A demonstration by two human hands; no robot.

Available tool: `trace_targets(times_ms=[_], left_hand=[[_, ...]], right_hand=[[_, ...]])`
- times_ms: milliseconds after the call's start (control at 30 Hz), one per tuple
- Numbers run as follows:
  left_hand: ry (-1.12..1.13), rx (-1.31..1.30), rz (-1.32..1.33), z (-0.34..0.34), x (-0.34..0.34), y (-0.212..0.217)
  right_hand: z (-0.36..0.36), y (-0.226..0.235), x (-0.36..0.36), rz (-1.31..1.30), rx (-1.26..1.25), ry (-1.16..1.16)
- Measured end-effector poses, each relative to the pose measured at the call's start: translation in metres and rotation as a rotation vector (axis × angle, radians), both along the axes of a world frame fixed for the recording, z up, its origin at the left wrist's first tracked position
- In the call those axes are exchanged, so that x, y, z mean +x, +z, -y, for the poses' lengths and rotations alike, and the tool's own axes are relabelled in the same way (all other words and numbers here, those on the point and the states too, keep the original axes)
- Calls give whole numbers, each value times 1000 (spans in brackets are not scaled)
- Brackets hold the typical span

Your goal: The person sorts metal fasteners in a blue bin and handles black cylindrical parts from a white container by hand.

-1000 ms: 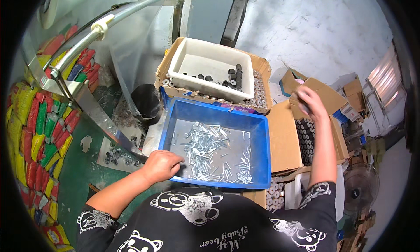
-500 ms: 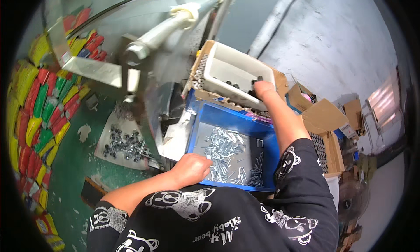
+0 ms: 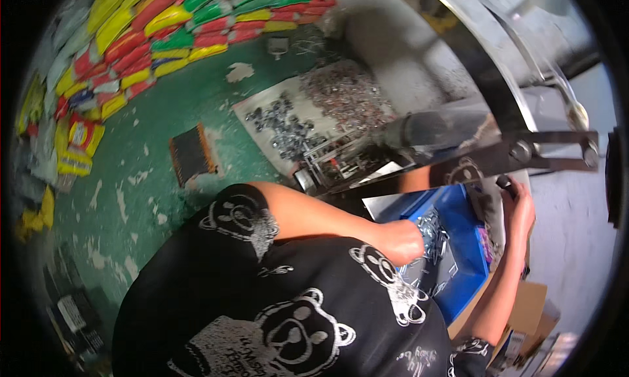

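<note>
My left hand [image 3: 401, 242] is closed, its knuckles over the near side of a blue bin [image 3: 473, 246]. Its fingertips are hidden, so whatever they hold cannot be made out. Loose shiny metal pins or screws [image 3: 429, 236] lie in the bin beside it. On the far right, my right hand [image 3: 521, 210] pinches a small black cylindrical part [image 3: 503, 181] between thumb and fingers. That hand is above a pale bin [image 3: 488, 210], mostly hidden, just beyond the blue one.
A machine's metal lever arm [image 3: 550, 149] crosses in front of the bins. On the green floor [image 3: 131, 200], a pale sheet [image 3: 262, 131] carries dark metal pieces and a heap of small parts. A dark brush-like mat [image 3: 191, 155] lies nearer. Colourful bags [image 3: 170, 23] are stacked behind; cardboard boxes [image 3: 527, 308] stand lower right.
The view has swung left, showing more floor and bags. My right hand has come up out of the pale bin with a black part. My left hand stays closed at the blue bin.
</note>
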State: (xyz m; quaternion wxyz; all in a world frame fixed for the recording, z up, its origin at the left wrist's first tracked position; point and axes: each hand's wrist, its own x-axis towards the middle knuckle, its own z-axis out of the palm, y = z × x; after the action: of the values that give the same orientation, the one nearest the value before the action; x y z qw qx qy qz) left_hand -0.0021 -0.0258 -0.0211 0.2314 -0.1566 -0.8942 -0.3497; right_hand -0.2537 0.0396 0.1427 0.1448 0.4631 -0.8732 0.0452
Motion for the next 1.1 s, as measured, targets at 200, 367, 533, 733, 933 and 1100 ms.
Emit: trace_targets(times_ms=[200, 367, 533, 733, 933, 1100], left_hand=[[66, -27, -24, -7, -1, -4], [111, -17, -34, -10, -1, -7], [118, -42, 23, -11, -3, -3], [127, -51, 107, -10, -3, 1], [103, -119, 126, -7, -3, 10], [117, -225, 175, -8, 0, 20]], right_hand=[[102, -104, 28, -23, 197, 579], [173, -215, -35, 23, 453, 578], [196, -267, -57, 102, 590, 405], [174, -231, -25, 436, 229, 579], [93, -154, 45, 413, -90, 616], [-17, -105, 90, 404, -213, 538]])
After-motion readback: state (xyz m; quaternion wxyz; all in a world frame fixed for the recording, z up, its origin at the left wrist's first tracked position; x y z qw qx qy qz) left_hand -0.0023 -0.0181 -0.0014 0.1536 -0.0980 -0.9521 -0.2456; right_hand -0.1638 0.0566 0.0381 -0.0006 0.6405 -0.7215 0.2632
